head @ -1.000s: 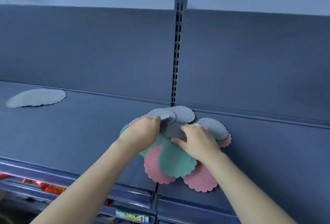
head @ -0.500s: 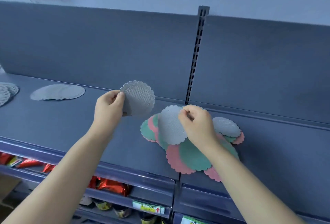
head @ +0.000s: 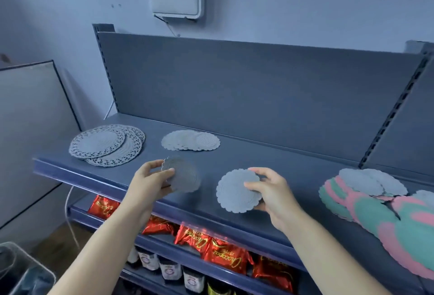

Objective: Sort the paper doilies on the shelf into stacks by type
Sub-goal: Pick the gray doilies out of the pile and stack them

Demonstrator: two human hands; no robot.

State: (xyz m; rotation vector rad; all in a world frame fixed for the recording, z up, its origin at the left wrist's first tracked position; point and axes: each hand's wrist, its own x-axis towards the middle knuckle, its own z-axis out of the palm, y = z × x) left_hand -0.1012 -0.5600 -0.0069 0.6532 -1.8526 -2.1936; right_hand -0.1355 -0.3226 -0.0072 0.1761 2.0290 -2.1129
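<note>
Over the shelf point(head: 270, 160), both hands now off the mixed pile point(head: 375, 203): left hand point(head: 150, 184) and right hand point(head: 272, 191) fingers each pinch one grey scalloped doily, carried toward the scalloped stack point(head: 190, 140).

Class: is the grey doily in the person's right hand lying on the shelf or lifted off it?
Lifted. The right hand pinches the grey doily tilted above the shelf.

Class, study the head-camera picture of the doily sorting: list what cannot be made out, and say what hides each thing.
- Mixed pile, head view: the right edge cuts it off, so its extent is unknown.
- Doily in the left hand: motion blur hides its pattern.
- Small white stack: overlapping sheets prevent counting.
- Jars on the lower shelf: labels too small.
</note>
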